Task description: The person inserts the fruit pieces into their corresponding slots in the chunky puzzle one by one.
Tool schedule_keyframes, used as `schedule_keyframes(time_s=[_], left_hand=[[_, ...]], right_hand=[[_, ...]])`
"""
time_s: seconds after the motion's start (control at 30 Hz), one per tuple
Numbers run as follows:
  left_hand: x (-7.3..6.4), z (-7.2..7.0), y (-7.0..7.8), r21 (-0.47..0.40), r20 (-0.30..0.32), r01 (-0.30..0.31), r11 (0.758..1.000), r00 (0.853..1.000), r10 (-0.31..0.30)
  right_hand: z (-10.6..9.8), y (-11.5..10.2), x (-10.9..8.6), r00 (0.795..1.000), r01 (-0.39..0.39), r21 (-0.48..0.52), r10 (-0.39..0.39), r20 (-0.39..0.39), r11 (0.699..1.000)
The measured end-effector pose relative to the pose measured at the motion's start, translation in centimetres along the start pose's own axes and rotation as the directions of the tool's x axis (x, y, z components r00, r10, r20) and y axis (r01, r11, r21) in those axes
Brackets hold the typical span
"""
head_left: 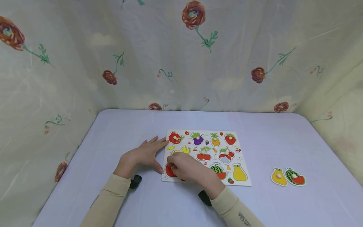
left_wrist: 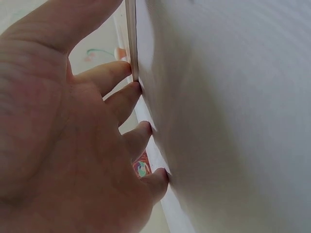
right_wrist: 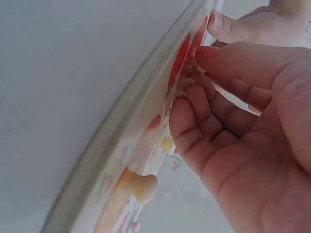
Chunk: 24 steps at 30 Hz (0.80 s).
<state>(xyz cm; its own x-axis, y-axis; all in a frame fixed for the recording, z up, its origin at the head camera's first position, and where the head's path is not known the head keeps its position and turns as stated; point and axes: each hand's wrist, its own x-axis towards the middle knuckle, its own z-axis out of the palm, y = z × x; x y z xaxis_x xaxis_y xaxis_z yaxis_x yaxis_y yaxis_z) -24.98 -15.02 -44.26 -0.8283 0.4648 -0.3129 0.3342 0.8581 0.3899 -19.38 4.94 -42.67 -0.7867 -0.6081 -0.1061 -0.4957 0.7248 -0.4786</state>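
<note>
A white fruit puzzle board point(head_left: 208, 183) lies on the table, with knobbed fruit pieces set in it. My right hand point(head_left: 185, 167) is over its near left corner, thumb and fingers pinching a red fruit piece point(head_left: 170, 170). The fingers mostly hide that piece, and its kind cannot be told; red point(right_wrist: 181, 58) shows by the fingertips in the right wrist view. My left hand point(head_left: 148, 154) lies at the board's left edge with fingers spread, touching the edge and the tabletop. In the left wrist view, several fingertips point(left_wrist: 158, 177) rest on the white surface.
A loose pear piece point(head_left: 279, 177) and a loose watermelon piece point(head_left: 295, 177), both with knobs, lie side by side right of the board. On the board, a printed pear point(head_left: 239, 173) and watermelon point(head_left: 217, 171) show near the right. A flowered curtain point(head_left: 227, 56) hangs behind the table.
</note>
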Motion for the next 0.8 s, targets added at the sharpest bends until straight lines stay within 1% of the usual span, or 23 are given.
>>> schedule_keyframes(time_s=[0.2, 0.3, 0.43, 0.53, 0.67, 0.8], left_hand=[[-0.1, 0.3, -0.1, -0.007, -0.006, 0.010, 1.000, 1.000, -0.010], [-0.2, 0.2, 0.0, -0.008, -0.002, 0.017, 1.000, 1.000, -0.017], [-0.3, 0.1, 0.1, -0.016, 0.004, 0.008, 1.000, 1.000, -0.008], [-0.2, 0.2, 0.1, -0.015, 0.003, 0.003, 1.000, 1.000, -0.003], [0.0, 0.2, 0.0, -0.003, 0.000, 0.015, 1.000, 1.000, -0.015], [0.2, 0.2, -0.1, 0.001, 0.001, 0.013, 1.000, 1.000, -0.013]], right_hand=[[-0.4, -0.2, -0.6, 0.999, -0.035, 0.017, 0.034, 0.005, 0.999], [-0.4, 0.0, -0.9, 1.000, -0.015, 0.017, 0.016, -0.010, 1.000], [-0.3, 0.2, -1.2, 1.000, 0.006, -0.009, -0.006, -0.022, 1.000], [-0.3, 0.4, -1.4, 1.000, 0.004, -0.012, -0.005, -0.026, 1.000], [-0.4, 0.7, -1.6, 1.000, 0.000, -0.002, 0.000, -0.031, 1.000], [-0.7, 0.9, -2.0, 0.999, -0.024, 0.003, 0.024, -0.045, 1.000]])
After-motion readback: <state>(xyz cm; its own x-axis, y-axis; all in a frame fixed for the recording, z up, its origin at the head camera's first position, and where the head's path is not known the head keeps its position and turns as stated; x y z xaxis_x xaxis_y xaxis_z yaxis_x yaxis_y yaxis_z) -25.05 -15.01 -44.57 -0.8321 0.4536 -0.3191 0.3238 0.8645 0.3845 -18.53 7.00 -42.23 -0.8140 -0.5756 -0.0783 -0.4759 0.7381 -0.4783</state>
